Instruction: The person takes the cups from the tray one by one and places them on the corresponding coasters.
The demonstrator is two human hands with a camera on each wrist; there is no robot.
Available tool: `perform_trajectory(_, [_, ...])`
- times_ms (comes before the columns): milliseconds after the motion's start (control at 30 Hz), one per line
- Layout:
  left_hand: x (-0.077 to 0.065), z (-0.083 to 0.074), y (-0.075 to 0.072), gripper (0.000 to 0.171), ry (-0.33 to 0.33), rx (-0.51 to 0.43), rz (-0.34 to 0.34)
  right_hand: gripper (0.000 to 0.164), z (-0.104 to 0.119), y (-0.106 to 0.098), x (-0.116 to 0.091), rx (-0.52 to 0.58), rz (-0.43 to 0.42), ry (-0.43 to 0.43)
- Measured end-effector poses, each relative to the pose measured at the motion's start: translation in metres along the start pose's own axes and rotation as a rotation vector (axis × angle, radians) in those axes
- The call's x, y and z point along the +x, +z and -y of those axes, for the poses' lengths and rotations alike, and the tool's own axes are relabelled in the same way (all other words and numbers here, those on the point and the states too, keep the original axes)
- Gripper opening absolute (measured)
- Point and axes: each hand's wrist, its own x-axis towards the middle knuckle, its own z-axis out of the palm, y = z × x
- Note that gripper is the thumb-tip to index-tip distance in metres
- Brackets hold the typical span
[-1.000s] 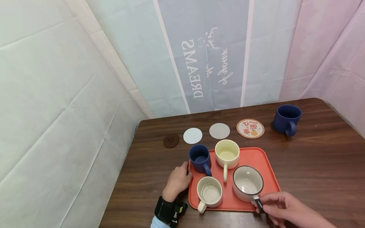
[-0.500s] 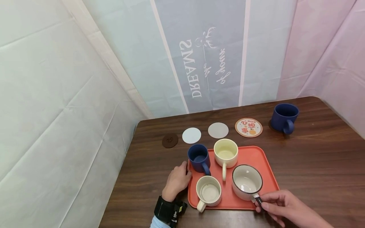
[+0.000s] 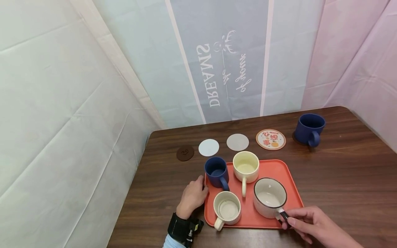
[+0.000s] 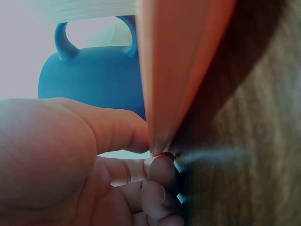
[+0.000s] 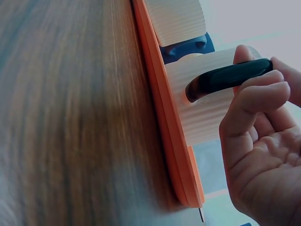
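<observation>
Pale cloth (image 3: pixel 232 69) printed with mirrored white lettering hangs behind a dark wood-grain counter (image 3: pixel 341 172), on which lies a red-orange tray (image 3: pixel 277 172) bearing four mugs.

At the tray's near right part is the white mug (image 3: pixel 269 201), dark-rimmed, its black handle (image 3: pixel 284 216) pointing toward the near right corner. The right hand (image 3: pixel 310 222), just outside that corner, pinches this handle between thumb and fingers. Whether the base of the white mug touches the tray cannot be told.

The left hand (image 3: pixel 193 196) is clamped on the tray's left rim; the left wrist view shows its thumb against the rim's upper edge and curled fingers at the underside. A black band (image 3: pixel 179 228) and a light blue sleeve (image 3: pixel 172 242) show on that arm, left of the tray.

In the tray's far left corner stands the blue mug (image 3: pixel 216 172), close to the left hand. The yellow mug (image 3: pixel 246 167) stands by the middle of the far edge, and the cream mug (image 3: pixel 227 207) in the near left corner, its handle over the near rim.

Beyond the tray's far edge runs a row of round coasters: brown (image 3: pixel 185 152), white (image 3: pixel 209 147), greyish (image 3: pixel 237 142) and printed (image 3: pixel 271 139). A second blue mug (image 3: pixel 309 129) stands past the tray's far right corner, well apart from it.
</observation>
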Motion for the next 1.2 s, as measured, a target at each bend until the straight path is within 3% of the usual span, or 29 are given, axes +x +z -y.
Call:
perform_trajectory(333, [0.0, -0.001, -0.002, 0.012, 0.002, -0.015, 0.003, 0.036, 0.007, -0.007, -0.003, -0.007, -0.107, 0.087])
perform_trajectory(633, [0.002, 0.001, 0.0, 0.01, -0.009, -0.014, 0.008, 0.031, 0.012, -0.01, -0.003, -0.107, -0.155, 0.025])
perform_trajectory(900, [0.0, 0.0, 0.0, 0.008, -0.005, -0.027, 0.007, 0.031, 0.014, -0.01, 0.0, -0.218, -0.26, -0.041])
perform_trajectory(1200, [0.0, 0.0, 0.0, 0.007, 0.013, -0.021, -0.005, 0.025, 0.022, -0.007, 0.009, -0.302, -0.419, 0.007])
